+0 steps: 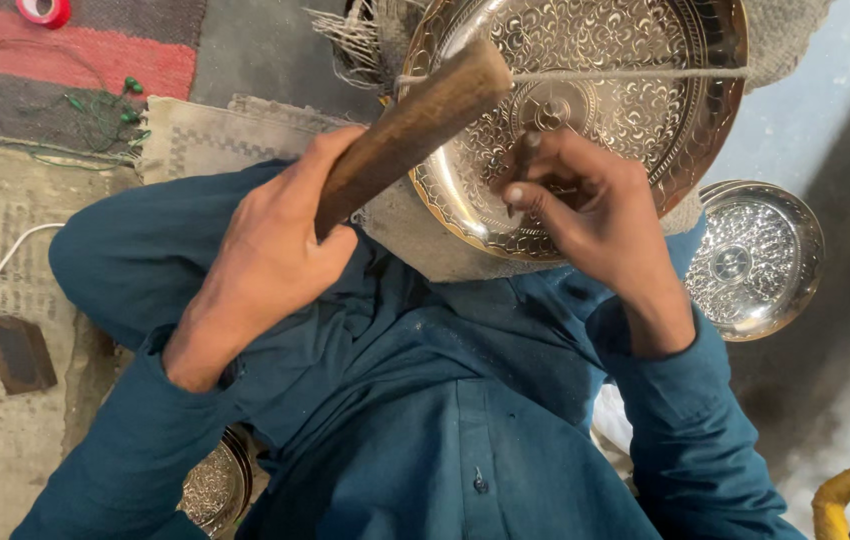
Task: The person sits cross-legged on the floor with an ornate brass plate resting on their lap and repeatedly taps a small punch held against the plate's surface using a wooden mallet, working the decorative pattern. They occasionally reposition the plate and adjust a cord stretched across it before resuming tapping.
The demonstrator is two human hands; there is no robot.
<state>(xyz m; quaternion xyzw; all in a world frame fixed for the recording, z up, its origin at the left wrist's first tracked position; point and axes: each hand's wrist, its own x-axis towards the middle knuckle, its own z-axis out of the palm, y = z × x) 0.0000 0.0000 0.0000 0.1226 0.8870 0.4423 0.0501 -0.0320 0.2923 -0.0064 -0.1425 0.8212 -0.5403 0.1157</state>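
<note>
From the head view, the engraved brass plate (pixel 585 110) rests tilted on a coarse burlap pad (pixel 415 240) over the person's lap, just ahead of both hands; the left hand (pixel 270 255) is wrapped tight around the brown wooden handle of a mallet (pixel 410 130), whose thick end rises across the plate's left rim; the right hand (pixel 585 215) lies on the plate's lower part, fingers pinched narrow on a small dark chisel (pixel 527 165) stood against the metal near the central rosette; a thin pale cord (pixel 635 73) stretches across the plate's face; the plate is round, shallow and shiny, covered in dense floral chasing, and holds nothing else; a smaller silvery embossed plate (pixel 760 260) lies on the grey floor at the right, well apart; another patterned plate (pixel 217 485) peeks from under the left teal sleeve; a dark block (pixel 20 352) sits on the woven mat at the left.
</note>
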